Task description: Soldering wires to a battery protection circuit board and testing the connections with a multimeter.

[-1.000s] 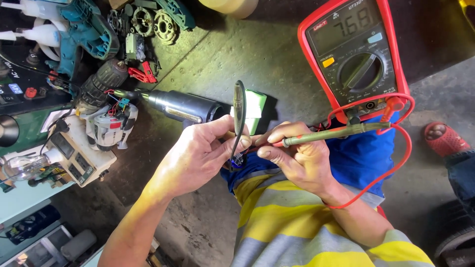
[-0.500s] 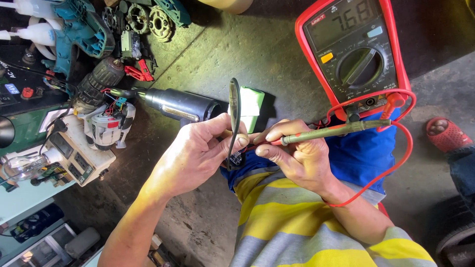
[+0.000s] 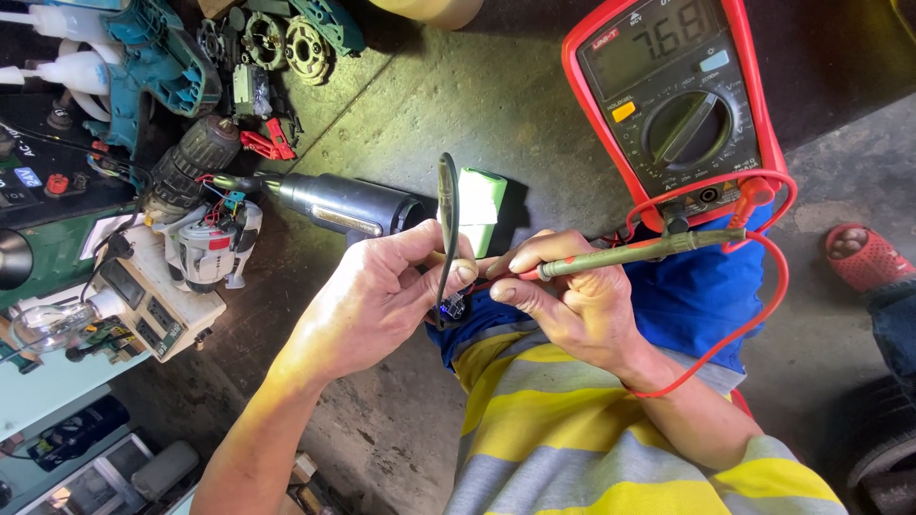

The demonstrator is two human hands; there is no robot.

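I see the left hand (image 3: 372, 296) pinching a slim black probe (image 3: 447, 224) upright, the right hand (image 3: 572, 300) gripping an olive probe (image 3: 630, 254), tips meeting at a small part over the lap; red multimeter (image 3: 682, 105) faces me, readable.

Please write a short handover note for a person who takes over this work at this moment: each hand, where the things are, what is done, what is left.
Left hand: pinches the black probe, tip down on a small circuit board.
Right hand: holds the red probe like a pen, tip toward the same board.
Red multimeter: rests on the knee, switched on, showing a reading.
Green battery pack: on the floor behind the hands.
Done: probes placed.
Left: I cannot tell.
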